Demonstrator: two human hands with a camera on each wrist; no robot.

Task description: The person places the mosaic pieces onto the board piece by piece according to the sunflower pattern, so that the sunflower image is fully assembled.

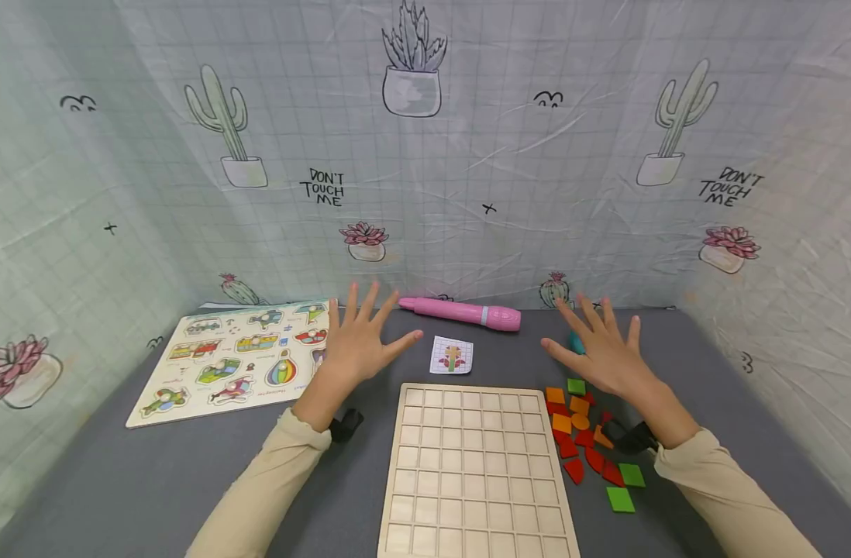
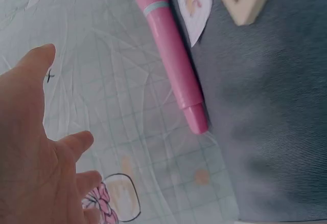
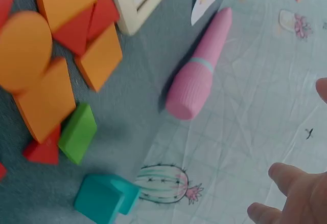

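My left hand (image 1: 356, 341) is held up with its fingers spread wide, overlapping the right edge of a picture puzzle board (image 1: 237, 360) in the head view. On the other side my right hand (image 1: 607, 356) is spread the same way, above a loose group of red, orange and green shape pieces, such as an orange disc (image 1: 580, 421) and a green square (image 1: 620, 500). Both hands hold nothing. Between the forearms lies a wooden grid board (image 1: 480, 463) with bare cells. A teal block (image 3: 99, 199) sits partly hidden behind my right hand in the head view.
A small paper card (image 1: 451, 355) with a flower pattern lies beyond the grid board. Behind it a pink marker-shaped object (image 1: 460, 311) rests along the back edge of the grey table (image 1: 153, 480). A printed cloth (image 1: 439, 155) encloses the back and sides.
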